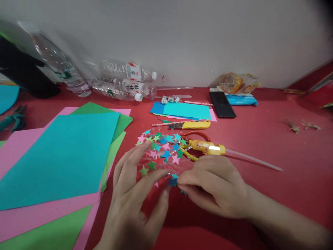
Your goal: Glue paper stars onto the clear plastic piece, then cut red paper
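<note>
Many small paper stars (166, 154) in pink, green, blue and turquoise spread over what looks like a clear plastic piece; its outline is hard to make out. My left hand (140, 189) lies along their left side, fingers spread, with thumb and forefinger apart. At the near edge, my right hand (213, 185) pinches thumb and fingers together at a blue star (172, 182). Just beyond the right hand lies a yellow glue gun (206, 147) with a long clear glue stick (255, 160) out of its back. Red-and-yellow-handled pliers (196, 134) lie partly under it.
Coloured paper sheets (59, 159) overlap at left. Behind the stars are a yellow box cutter (196, 125), turquoise paper strips (187, 110) and a black phone (222, 104). Clear plastic bottles (117, 89) rest against the wall. Teal-handled pliers (15, 119) lie far left.
</note>
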The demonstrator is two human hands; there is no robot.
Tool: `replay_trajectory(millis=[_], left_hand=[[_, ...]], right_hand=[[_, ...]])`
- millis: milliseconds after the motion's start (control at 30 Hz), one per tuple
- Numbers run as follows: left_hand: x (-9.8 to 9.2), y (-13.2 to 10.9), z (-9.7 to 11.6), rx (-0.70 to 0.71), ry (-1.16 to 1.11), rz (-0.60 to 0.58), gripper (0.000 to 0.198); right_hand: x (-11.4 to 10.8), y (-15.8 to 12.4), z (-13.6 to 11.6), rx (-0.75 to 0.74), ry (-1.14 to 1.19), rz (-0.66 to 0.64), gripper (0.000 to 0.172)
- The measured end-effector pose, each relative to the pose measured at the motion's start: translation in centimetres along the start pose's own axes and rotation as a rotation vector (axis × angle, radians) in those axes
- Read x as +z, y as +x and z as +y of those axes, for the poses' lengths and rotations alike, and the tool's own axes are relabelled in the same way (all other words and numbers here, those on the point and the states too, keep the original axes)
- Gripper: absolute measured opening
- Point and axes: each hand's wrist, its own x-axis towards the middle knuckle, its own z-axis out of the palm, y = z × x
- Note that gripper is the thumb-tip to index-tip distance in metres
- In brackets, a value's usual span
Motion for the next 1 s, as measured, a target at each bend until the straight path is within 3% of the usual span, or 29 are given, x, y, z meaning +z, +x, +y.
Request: replay_trajectory(millis=[500,1000], left_hand=[[0.21,0.21,0.13,-0.006,-0.015,-0.004,0.019],[0.82,0.38,0.17,-0.11,-0.098,0.045,0.013]], right_hand=[[0.69,0.55,-0.29,0.155,0.064,0.044,0.012],[1.02,0.55,-0.73,0.252,0.091,-0.014,0.011]])
